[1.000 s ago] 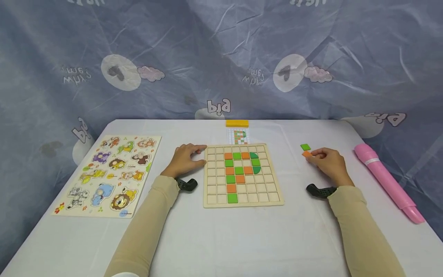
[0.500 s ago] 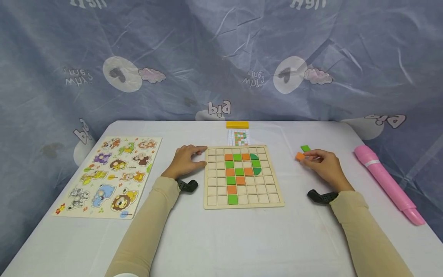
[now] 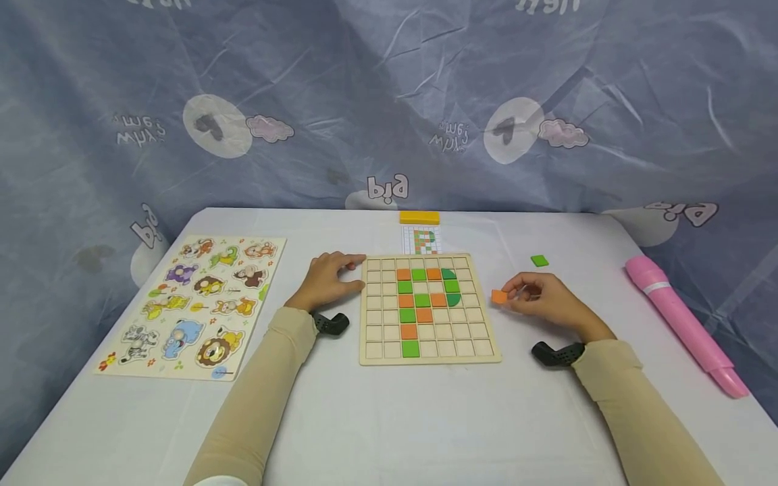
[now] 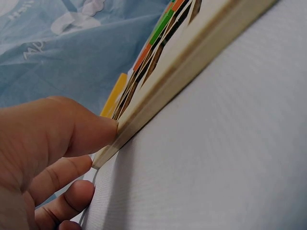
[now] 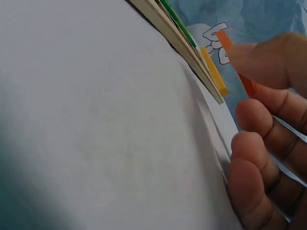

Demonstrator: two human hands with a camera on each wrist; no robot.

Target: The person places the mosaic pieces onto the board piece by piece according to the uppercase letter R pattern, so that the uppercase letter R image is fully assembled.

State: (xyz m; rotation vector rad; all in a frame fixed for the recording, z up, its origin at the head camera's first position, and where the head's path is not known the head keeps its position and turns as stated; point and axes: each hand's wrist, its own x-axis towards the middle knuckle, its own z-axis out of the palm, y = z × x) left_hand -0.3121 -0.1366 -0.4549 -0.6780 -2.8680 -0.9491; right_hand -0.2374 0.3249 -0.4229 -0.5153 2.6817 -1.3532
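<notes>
In the head view my right hand (image 3: 541,302) pinches an orange square tile (image 3: 499,297) between thumb and fingers, just off the right side of a wooden grid board (image 3: 464,331). The right wrist view shows the same orange tile (image 5: 223,39) edge-on under the thumb. Green and orange pieces fill some of the board's cells in a P shape. At its upper left, my left hand (image 3: 323,282) touches the edge with thumb and index finger. Seen from the left wrist, the thumb tip meets the board's side (image 4: 168,86). A green tile (image 3: 539,260) lies beyond my right hand.
Behind the board lie a pattern card (image 3: 410,241), partly covered by it, and a yellow block (image 3: 419,217). An animal puzzle board (image 3: 130,371) lies at the left. A long pink tube-shaped object (image 3: 687,327) is at the right. A printed curtain hangs behind the table.
My right hand has carried the orange tile left and nearer, away from the green tile toward the grid board. The left hand has stayed at the board's edge.
</notes>
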